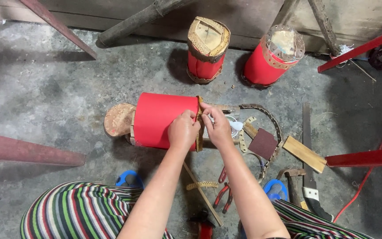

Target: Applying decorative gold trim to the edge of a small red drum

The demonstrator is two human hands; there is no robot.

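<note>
Closest to me, below my wrists, a pair of red-handled pliers (223,194) lies on the concrete floor (45,97) beside a thin wooden stick (202,194) and a short perforated strip (202,185).

My left hand (183,130) is curled over the right-hand end of the red drum (164,120), which lies on its side straight ahead of me on the floor. The fingers are pressed together on the red shell right at the rim, knuckles up. My right hand (216,126) sits just beside it, touching the same end, thumb and fingertips pinching the edge of the hide band (199,124) that wraps the drum's mouth. Both forearms reach out nearly parallel, wrists a little bent down.

I judge the drum as a stiff, hollow cylinder, light for its bulk and apt to roll, so my left palm pinning it from above is the sensible hold. The red skin looks smooth and slippery; the band looks tougher, leathery, stiff along its edge, and best taken by that edge with the fingertips.

Just right of my right hand lie a dark sanding block (262,143), a wooden block (304,153), a punched strap (268,116) and a handsaw (308,172). Beyond my left hand, past the drum's far end, rests a round hide disc (118,118). Farthest off, two upright red drums (208,49) (274,55) stand near the wall.
</note>
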